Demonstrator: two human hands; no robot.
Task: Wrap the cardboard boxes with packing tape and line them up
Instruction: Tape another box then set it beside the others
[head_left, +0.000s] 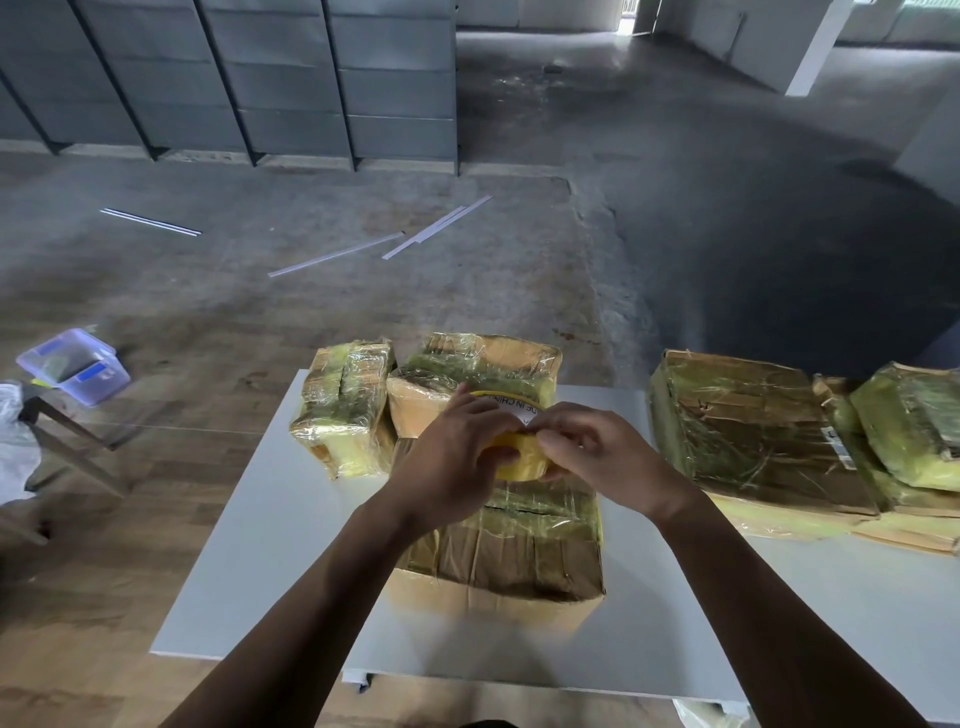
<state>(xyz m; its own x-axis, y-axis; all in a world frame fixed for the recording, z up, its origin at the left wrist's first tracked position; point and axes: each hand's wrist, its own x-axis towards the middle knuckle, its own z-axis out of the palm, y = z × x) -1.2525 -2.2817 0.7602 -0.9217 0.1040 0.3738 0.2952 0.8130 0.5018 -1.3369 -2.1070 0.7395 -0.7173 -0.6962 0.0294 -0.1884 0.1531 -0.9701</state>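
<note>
Our left hand (457, 452) grips the yellow packing-tape roll (519, 456), our right hand (597, 452) pinches its edge above the near brown cardboard box (519, 556); next we likely free the end.

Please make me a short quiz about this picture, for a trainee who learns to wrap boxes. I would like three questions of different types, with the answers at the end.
1. True or false: the left hand and the right hand both hold the yellow tape roll.
2. Where is the tape roll? A) above the cardboard box nearest the person; B) on the floor; C) inside a plastic container.
3. Fill in the missing word: the boxes stand on a ____ table.

Key: 1 true; 2 A; 3 white.
</note>
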